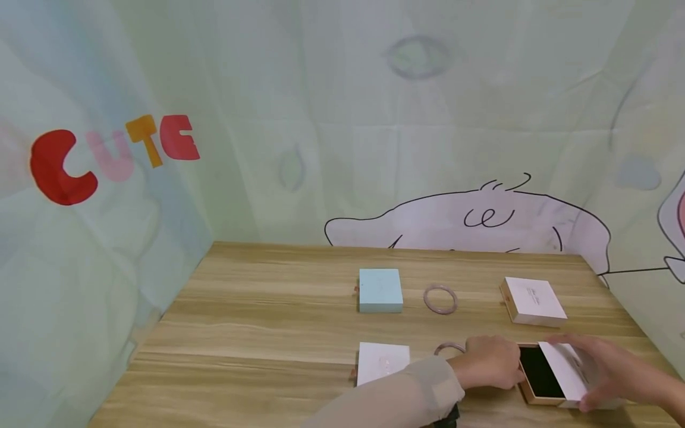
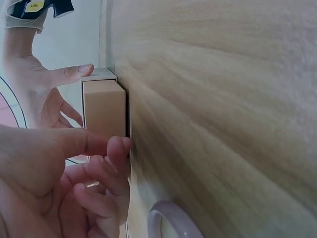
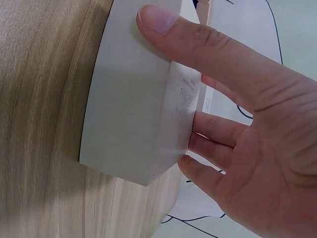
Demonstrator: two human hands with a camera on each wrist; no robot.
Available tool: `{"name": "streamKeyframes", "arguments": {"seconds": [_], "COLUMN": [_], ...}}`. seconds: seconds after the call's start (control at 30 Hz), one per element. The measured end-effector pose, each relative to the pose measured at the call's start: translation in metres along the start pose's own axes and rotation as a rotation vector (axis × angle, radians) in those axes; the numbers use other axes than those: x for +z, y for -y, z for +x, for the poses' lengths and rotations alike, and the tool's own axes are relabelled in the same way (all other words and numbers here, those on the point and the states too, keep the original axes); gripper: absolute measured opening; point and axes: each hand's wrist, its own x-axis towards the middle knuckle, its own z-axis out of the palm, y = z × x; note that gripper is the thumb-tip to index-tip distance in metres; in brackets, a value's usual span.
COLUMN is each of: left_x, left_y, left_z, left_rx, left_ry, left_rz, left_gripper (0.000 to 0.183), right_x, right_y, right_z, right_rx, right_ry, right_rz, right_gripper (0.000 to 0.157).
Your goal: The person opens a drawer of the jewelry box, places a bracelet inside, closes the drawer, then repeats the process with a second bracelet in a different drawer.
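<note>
At the table's right front lies a white drawer-style jewelry box (image 1: 567, 374), its tan drawer (image 2: 104, 104) slid partly out and showing a black lining (image 1: 539, 371). My left hand (image 1: 491, 361) pinches at the drawer's end with thumb and index finger; the exact spot is hidden behind the fingers. With thumb on one side and fingers on the other, my right hand (image 1: 615, 368) grips the white sleeve (image 3: 129, 94). Just left of my left hand lies a pale purple bangle (image 2: 181, 215), partly covered by it in the head view.
A second bangle (image 1: 426, 298) lies farther back, between a light blue box (image 1: 380, 288) and another white box (image 1: 534, 299). Near the left forearm is a white box (image 1: 381, 359), partly hidden by the sleeve. Printed cloth (image 1: 257, 148) hangs behind the wooden table (image 1: 241, 333).
</note>
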Motion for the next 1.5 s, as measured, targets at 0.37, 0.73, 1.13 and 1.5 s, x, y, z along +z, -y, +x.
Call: {"name": "streamKeyframes", "arguments": {"seconds": [0.37, 0.73, 1.13, 1.5], "left_x": [-0.001, -0.004, -0.007, -0.008], "left_y": [0.005, 0.010, 0.014, 0.019], "left_z": [-0.002, -0.005, -0.006, -0.008], "left_rx": [0.013, 0.024, 0.033, 0.010], "left_ry": [-0.003, 0.037, 0.042, 0.041], "left_rz": [0.005, -0.016, -0.010, -0.030], "left_gripper": [0.042, 0.043, 0.038, 0.044], "right_x": [0.001, -0.002, -0.003, 0.002], "right_y": [0.000, 0.003, 0.000, -0.003], "right_z": [-0.002, 0.001, -0.001, -0.002], "right_rx": [-0.008, 0.073, 0.053, -0.050], "right_ry": [-0.012, 0.066, 0.055, -0.035], "right_rz": [-0.021, 0.017, 0.027, 0.024], "right_gripper": [0.097, 0.096, 0.097, 0.097]}}
